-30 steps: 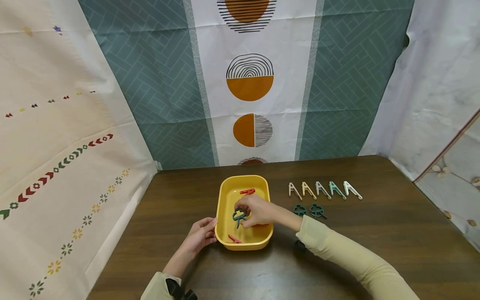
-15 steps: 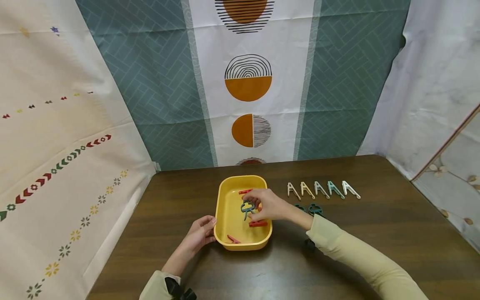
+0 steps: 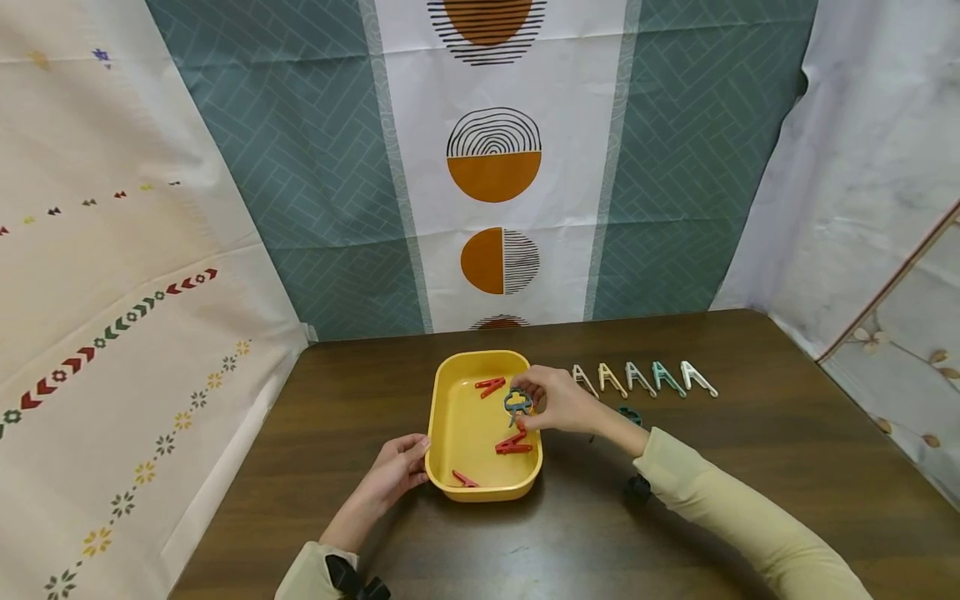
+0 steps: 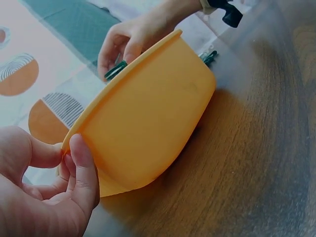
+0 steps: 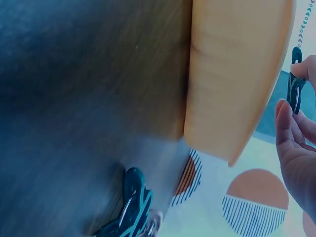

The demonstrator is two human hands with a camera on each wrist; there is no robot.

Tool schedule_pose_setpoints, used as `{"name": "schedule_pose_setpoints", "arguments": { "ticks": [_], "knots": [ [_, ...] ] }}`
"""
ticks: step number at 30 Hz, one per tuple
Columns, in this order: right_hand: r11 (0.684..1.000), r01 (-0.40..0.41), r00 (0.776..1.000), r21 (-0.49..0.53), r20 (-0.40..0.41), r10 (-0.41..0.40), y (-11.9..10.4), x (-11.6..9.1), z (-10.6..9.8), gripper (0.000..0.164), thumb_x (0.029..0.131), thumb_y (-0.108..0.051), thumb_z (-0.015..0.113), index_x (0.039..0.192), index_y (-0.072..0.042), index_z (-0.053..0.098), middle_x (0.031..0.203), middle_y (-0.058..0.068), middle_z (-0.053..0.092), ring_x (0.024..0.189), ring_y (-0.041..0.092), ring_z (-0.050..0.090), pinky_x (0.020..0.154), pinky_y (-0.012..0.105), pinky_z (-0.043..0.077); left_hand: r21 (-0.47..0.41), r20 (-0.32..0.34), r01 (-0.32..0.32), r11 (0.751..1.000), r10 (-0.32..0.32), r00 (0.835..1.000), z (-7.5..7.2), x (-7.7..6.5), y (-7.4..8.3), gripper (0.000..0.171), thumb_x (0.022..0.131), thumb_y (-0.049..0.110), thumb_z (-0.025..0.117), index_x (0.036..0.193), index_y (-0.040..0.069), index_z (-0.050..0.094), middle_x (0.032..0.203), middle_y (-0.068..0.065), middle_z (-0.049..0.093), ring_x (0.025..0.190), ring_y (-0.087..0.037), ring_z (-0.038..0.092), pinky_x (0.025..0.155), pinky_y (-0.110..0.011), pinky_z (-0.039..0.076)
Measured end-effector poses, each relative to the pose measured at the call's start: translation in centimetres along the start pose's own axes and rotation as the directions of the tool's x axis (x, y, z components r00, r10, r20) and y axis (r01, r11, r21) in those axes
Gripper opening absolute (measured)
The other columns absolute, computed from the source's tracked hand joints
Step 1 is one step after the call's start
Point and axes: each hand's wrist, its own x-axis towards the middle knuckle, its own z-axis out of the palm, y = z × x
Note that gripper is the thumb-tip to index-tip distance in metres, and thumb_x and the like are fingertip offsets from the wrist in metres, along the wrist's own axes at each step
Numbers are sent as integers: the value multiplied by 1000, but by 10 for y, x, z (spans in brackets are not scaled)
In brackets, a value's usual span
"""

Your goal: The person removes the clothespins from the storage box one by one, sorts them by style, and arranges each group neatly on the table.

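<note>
My left hand (image 3: pixel 395 468) pinches the left rim of a yellow plastic basin (image 3: pixel 461 417); in the left wrist view the thumb and fingers (image 4: pixel 85 170) grip that rim. My right hand (image 3: pixel 557 402) holds a dark green clip (image 3: pixel 517 402) between thumb and fingertips, above the basin's right side. Seen from the right wrist, the green clip (image 5: pixel 296 84) stands clear of the rim. Inside the basin lie a red clothespin (image 3: pixel 490 385) at the back, red clothespins (image 3: pixel 513 447) at the right, and another red clothespin (image 3: pixel 465 479) near the front.
Right of the basin, a row of A-shaped clothespins (image 3: pixel 641 380) in pale pink, yellow, grey, teal and white lies on the brown table (image 3: pixel 360 383). A dark green clip (image 3: pixel 632 414) sits before the row, partly behind the right arm. Patterned cloths hang behind and at both sides.
The right hand has lifted the green clip from inside the basin and carried it rightward to the right rim, uncovering the red clothespins. The left hand keeps its grip on the rim.
</note>
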Motion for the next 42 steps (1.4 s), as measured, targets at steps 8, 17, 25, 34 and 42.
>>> {"name": "schedule_pose_setpoints", "arguments": {
  "ticks": [8, 17, 25, 34, 42],
  "knots": [
    [999, -40, 999, -23, 17, 40, 8, -11, -6, 42, 70, -25, 76, 106, -12, 60, 89, -5, 58, 74, 5, 53, 63, 21, 50, 1, -1, -3, 1000, 3, 1000, 1, 0, -1, 32, 94, 20, 50, 114, -5, 43, 77, 3, 56, 64, -6, 55, 60, -20, 48],
    [998, -65, 997, -16, 36, 66, 19, -28, -17, 43, 70, -23, 76, 108, -10, 60, 89, -5, 58, 71, 5, 53, 60, 20, 50, -7, 10, 6, 1000, -6, 1000, 3, -5, 6, 25, 95, 18, 48, 109, -2, 45, 78, 2, 54, 65, -7, 54, 61, -21, 48],
    [995, -98, 993, -21, 69, 99, 29, -44, -24, 41, 70, -25, 76, 105, -13, 60, 86, -7, 59, 71, 4, 54, 62, 19, 50, -26, 0, 12, 1000, -12, 1000, 1, -2, 1, 25, 94, 19, 51, 108, -1, 46, 78, 1, 54, 64, -8, 54, 60, -22, 48],
    [992, -123, 984, -6, 125, 123, 39, -60, -32, 42, 72, -27, 75, 108, -11, 59, 89, -6, 62, 75, 3, 56, 66, 21, 50, -23, -10, 7, 1000, -7, 1000, 2, -4, 0, 28, 93, 20, 52, 109, -1, 45, 78, 1, 55, 64, -8, 54, 60, -22, 47],
    [989, -144, 983, -31, 111, 147, 49, -72, -45, 46, 73, -28, 75, 111, -8, 60, 92, -4, 64, 78, 5, 60, 67, 21, 52, -17, -4, 5, 1000, -6, 1000, 1, -3, 1, 26, 94, 21, 51, 108, 0, 45, 78, 2, 55, 65, -7, 54, 61, -22, 48]
  ]
}}
